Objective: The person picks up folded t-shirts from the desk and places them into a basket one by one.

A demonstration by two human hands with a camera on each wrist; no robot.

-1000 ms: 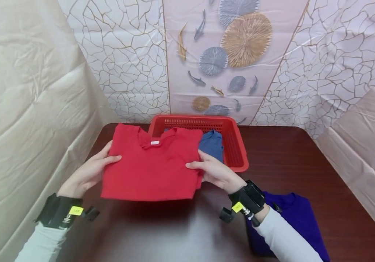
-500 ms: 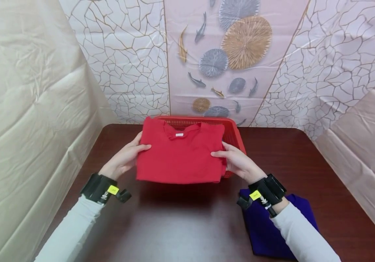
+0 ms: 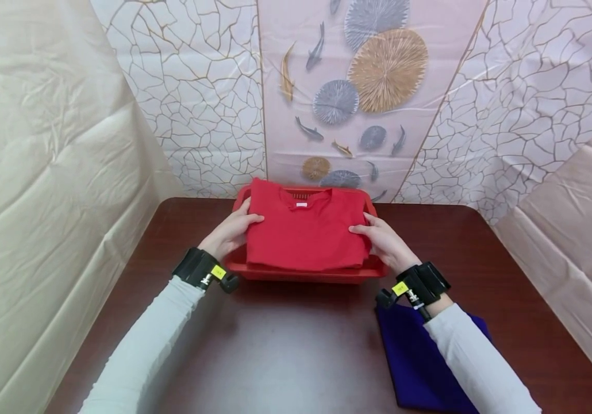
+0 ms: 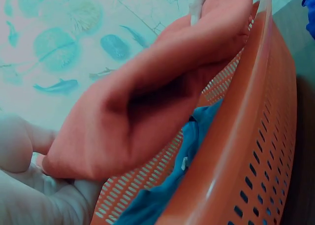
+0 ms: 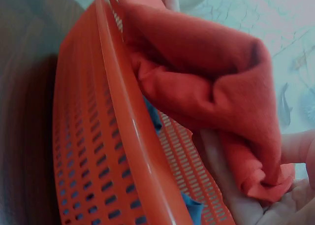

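A folded red T-shirt (image 3: 306, 238) with a white neck label is held flat over the red plastic basket (image 3: 301, 275). My left hand (image 3: 230, 232) pinches its left edge, thumb on top and fingers beneath. At the opposite edge my right hand (image 3: 385, 242) grips it the same way. Both wrist views show the shirt's folded layers above the basket's rim. Below it, inside the basket, lies blue clothing (image 4: 189, 141), mostly hidden by the shirt in the head view.
A folded dark blue garment (image 3: 420, 362) lies on the brown table (image 3: 275, 345) at the front right, partly under my right forearm. The basket stands near the table's back edge, before a patterned backdrop (image 3: 213, 103).
Both hands have carried the red T-shirt to the right and away from me, from left of the basket to over it. The blue clothing in the basket is now covered in the head view.
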